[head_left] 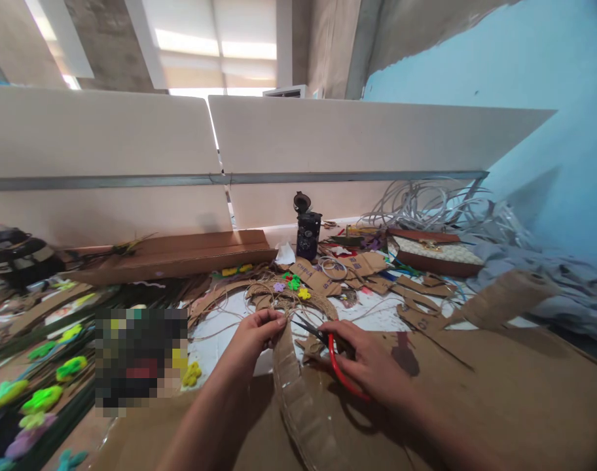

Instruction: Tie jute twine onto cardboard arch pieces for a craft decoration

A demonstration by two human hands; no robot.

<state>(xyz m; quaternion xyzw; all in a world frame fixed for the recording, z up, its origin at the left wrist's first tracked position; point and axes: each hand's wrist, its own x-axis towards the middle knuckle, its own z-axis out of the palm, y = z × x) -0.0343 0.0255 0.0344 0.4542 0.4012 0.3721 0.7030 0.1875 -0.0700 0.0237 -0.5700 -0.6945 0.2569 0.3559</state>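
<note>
My left hand (262, 333) is closed in a pinch at the upper end of a curved, taped cardboard strip (291, 376); thin twine shows by its fingertips. Red-handled scissors (334, 356) are in my right hand (360, 356), their dark blades pointing left toward the left fingertips. Just beyond the hands, a twine-wrapped ring (323, 302) carries small purple, green and yellow flowers (293, 282). Exactly what the left fingers pinch is too small to make out.
A brown cardboard sheet (475, 392) lies under the hands. Behind stand a black bottle (308, 235) and a patterned bag (433, 252). A twine cone (509, 297) lies right; colourful fuzzy flowers (43, 399) lie left. Cardboard scraps (318, 278) are scattered beyond.
</note>
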